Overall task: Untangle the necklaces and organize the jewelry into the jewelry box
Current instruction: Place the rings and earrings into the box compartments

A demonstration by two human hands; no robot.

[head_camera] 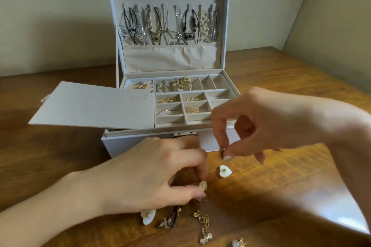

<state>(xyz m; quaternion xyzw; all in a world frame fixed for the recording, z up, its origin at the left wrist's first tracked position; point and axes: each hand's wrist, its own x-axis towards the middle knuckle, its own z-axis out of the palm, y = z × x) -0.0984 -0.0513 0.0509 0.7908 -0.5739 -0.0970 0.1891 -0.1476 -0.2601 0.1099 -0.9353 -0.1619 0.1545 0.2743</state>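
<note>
Loose earrings lay nearest on the wooden table (pixel 281 176): a gold chain drop earring (pixel 203 224), a dark brown earring (pixel 173 216), a white shell earring (pixel 148 216) half under the left wrist, and a pearl-and-star piece (pixel 237 243) at the bottom edge. A white heart stud (pixel 225 171) sat face-down between the hands, post up.

The left hand (pixel 152 174) hovered low over the table, thumb and forefinger pinched together on a small pale earring (pixel 202 185), probably lifting it clear of the pile. The right hand (pixel 261 124) was raised in front of the jewelry box (pixel 128 144), its thumb and forefinger clamped on a tiny gold piece (pixel 222 151), too small to identify; it looked like a pair being matched before storing.

Behind, the box stood open. Necklaces (pixel 170 24) hung in separate strands from the lid hooks, ends tucked into the fabric pocket (pixel 170 56), so the untangling seemed done. A beige flap (pixel 94 104) was folded out to the left, exposing the divided tray (pixel 200 119); several cells held gold earrings, while the cells on the right (pixel 217 94) looked unfilled, likely where these last pieces belonged.
</note>
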